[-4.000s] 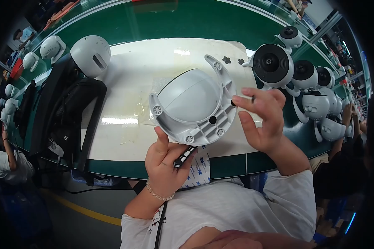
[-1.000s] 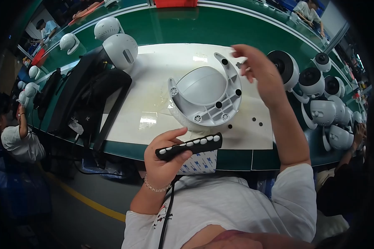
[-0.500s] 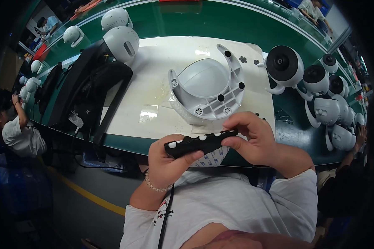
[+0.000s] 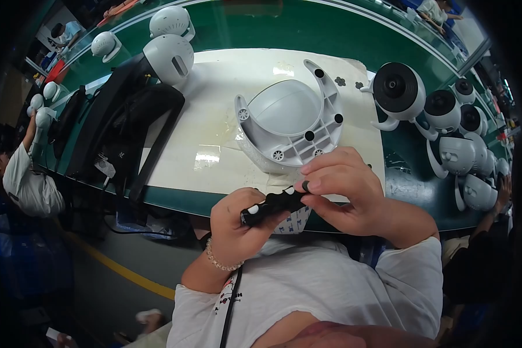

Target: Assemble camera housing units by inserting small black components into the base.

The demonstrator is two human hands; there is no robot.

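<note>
My left hand [image 4: 235,223] is closed round a black strip [image 4: 272,207] with white round spots along its upper edge. Between the thumb and fingers of my right hand [image 4: 348,188] is a small black round pad [image 4: 305,186], just at the strip's right end. Beyond my hands a white plastic camera housing [image 4: 284,110] lies with its ribbed, curved underside up. Black pads [image 4: 338,118] fill several of its round recesses, while others, such as the spoked recess [image 4: 243,115] on the left arm, show bare plastic.
A cream sheet [image 4: 185,165] covers the bench under the housing. Black cases [image 4: 113,124] and white camera units [image 4: 171,58] stand to the left. More cameras [image 4: 397,90] crowd the right. Two loose black pads [image 4: 340,82] lie at the sheet's far right. Other people work nearby.
My right hand has moved slightly left and now pinches a round pad off the strip. The strip has turned more steeply in my left hand. A co-worker at left has reached forward.
</note>
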